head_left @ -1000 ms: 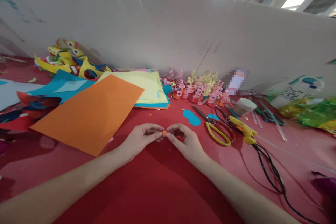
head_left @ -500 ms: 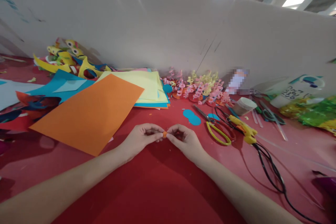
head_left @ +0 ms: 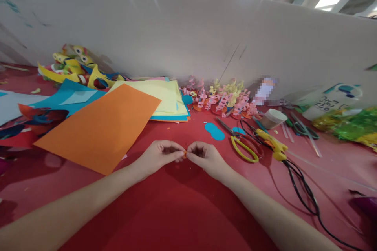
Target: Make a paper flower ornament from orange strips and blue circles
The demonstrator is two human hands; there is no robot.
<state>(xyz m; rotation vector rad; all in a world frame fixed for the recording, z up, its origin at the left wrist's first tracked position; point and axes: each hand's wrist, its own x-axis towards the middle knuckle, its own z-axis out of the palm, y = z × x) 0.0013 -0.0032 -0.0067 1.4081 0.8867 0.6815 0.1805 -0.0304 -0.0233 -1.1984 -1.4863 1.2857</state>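
Observation:
A tiny orange piece (head_left: 185,155), perhaps paper or foam, is pinched between both hands above the red table (head_left: 176,211). My left hand (head_left: 160,157) grips it from the left with thumb and fingertips. From the right, my right hand (head_left: 207,159) pinches the same piece, and the fingertips of the two hands nearly meet. Most of the piece is hidden by the fingers, so its shape is unclear. Closest to my right hand lie blue cut-out discs (head_left: 214,131) and scissors (head_left: 244,149) with yellow and red handles. A large orange sheet (head_left: 103,129) lies left of my left hand.
Behind stand pale yellow sheets (head_left: 144,88) in a stack and pink and yellow curled-strip pieces (head_left: 224,100). On the right are a yellow glue gun (head_left: 275,145) with its black cord (head_left: 308,196), a paper cup (head_left: 273,118) and green-handled scissors (head_left: 306,130). Yellow cut-outs (head_left: 73,66) pile up back left.
Both hands have dipped very slightly, and the orange piece between the fingertips shows a little less and appears turned. Everything else lies as before.

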